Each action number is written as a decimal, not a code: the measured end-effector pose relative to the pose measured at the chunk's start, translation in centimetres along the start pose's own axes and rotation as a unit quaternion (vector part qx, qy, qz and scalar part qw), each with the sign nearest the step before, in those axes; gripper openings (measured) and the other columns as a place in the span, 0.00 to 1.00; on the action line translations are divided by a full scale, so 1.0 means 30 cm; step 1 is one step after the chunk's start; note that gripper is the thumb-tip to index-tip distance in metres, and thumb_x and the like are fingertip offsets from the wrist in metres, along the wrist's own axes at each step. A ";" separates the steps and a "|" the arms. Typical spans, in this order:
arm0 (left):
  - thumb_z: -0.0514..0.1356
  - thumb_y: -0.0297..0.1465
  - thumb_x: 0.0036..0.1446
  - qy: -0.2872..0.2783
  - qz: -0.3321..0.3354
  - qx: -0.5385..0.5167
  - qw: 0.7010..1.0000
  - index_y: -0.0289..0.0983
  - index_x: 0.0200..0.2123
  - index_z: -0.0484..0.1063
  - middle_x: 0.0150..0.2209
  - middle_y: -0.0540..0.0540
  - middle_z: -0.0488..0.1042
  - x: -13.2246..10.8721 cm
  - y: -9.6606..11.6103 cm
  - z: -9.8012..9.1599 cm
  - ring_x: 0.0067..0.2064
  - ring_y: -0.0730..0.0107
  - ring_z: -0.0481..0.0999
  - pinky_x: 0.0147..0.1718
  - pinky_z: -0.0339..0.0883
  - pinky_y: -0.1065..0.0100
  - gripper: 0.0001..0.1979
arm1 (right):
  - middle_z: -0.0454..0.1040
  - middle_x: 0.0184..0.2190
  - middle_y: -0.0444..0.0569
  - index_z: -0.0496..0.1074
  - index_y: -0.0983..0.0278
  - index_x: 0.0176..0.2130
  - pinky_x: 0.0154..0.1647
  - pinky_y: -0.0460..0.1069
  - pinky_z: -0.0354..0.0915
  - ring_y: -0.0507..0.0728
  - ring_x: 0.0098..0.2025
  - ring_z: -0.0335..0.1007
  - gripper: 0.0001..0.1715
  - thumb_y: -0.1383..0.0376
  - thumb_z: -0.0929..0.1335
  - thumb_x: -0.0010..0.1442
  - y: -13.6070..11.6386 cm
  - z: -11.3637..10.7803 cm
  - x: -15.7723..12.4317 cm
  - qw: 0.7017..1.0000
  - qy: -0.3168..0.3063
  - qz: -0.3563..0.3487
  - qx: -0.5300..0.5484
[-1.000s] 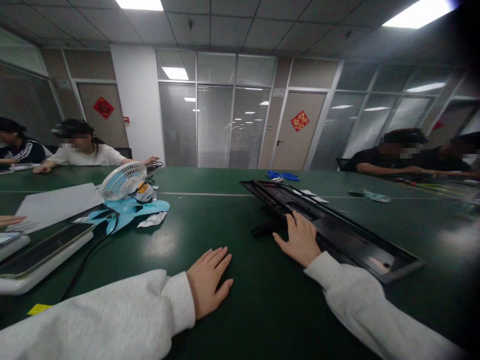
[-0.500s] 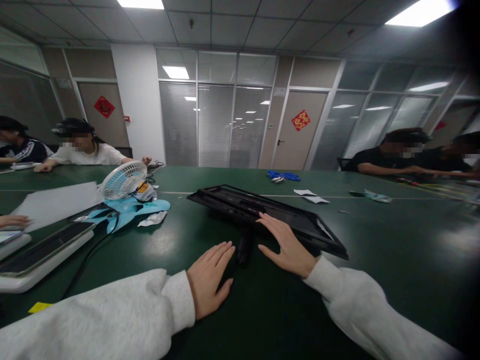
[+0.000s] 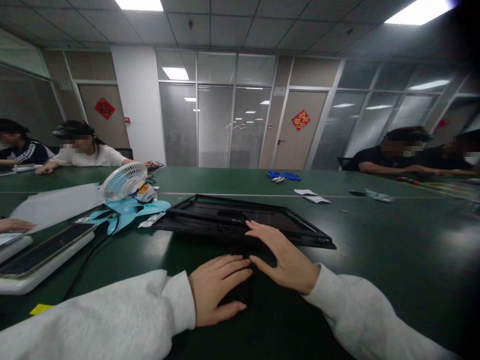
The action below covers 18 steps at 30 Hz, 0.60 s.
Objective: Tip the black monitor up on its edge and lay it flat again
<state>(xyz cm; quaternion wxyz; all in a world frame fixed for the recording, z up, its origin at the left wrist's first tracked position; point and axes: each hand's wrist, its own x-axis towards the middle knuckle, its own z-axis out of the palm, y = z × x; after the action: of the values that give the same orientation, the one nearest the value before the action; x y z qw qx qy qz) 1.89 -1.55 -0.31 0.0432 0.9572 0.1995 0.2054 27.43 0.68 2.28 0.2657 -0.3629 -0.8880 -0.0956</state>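
A flat black plastic frame (image 3: pixel 210 216), like a keyboard shell, lies on the dark green table (image 3: pixel 375 250) in front of me. My right hand (image 3: pixel 285 257) rests flat on its near edge, fingers stretched out. A black stub (image 3: pixel 240 292) sticks out from under the frame toward me. My left hand (image 3: pixel 216 287) lies over that stub with its fingers spread and lightly curved around it. Both arms wear light grey sleeves.
A small white and blue desk fan (image 3: pixel 123 182) stands at the left beside white paper (image 3: pixel 56 204), a white keyboard (image 3: pixel 35 260) and a black cable. Blue gloves (image 3: pixel 283 175) and paper scraps (image 3: pixel 311 195) lie farther back. Other people sit at both sides.
The black frame has swung round to the left under my right hand and now lies crosswise before me. My left hand has moved right onto the black stub.
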 end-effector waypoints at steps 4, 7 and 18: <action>0.57 0.42 0.65 -0.007 -0.004 -0.006 1.000 0.36 0.66 0.58 0.67 0.44 0.59 0.001 0.005 -0.009 0.68 0.58 0.57 0.65 0.55 0.57 0.30 | 0.60 0.65 0.52 0.66 0.60 0.58 0.66 0.61 0.55 0.61 0.67 0.54 0.23 0.58 0.64 0.65 0.022 -0.014 0.006 0.996 0.027 0.023 -0.084; 0.57 0.44 0.65 -0.015 -0.010 -0.008 1.000 0.37 0.66 0.58 0.66 0.44 0.60 0.000 0.012 -0.022 0.68 0.59 0.57 0.65 0.54 0.57 0.30 | 0.65 0.62 0.54 0.67 0.63 0.58 0.65 0.62 0.56 0.63 0.63 0.60 0.24 0.56 0.62 0.67 0.059 -0.021 0.004 0.987 0.056 0.067 -0.133; 0.54 0.50 0.66 -0.002 0.033 0.003 0.999 0.36 0.63 0.61 0.63 0.43 0.66 -0.009 -0.019 -0.004 0.66 0.58 0.61 0.64 0.56 0.58 0.31 | 0.76 0.43 0.52 0.71 0.63 0.52 0.49 0.56 0.65 0.60 0.46 0.72 0.24 0.52 0.57 0.69 0.108 -0.013 -0.016 0.979 0.027 0.144 -0.145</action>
<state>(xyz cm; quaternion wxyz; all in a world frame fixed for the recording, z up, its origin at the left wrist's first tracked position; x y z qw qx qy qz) 1.40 -1.13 -0.39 0.0336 0.9638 0.1685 0.2039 30.13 2.58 2.28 0.2455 -0.5192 -0.7955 -0.1934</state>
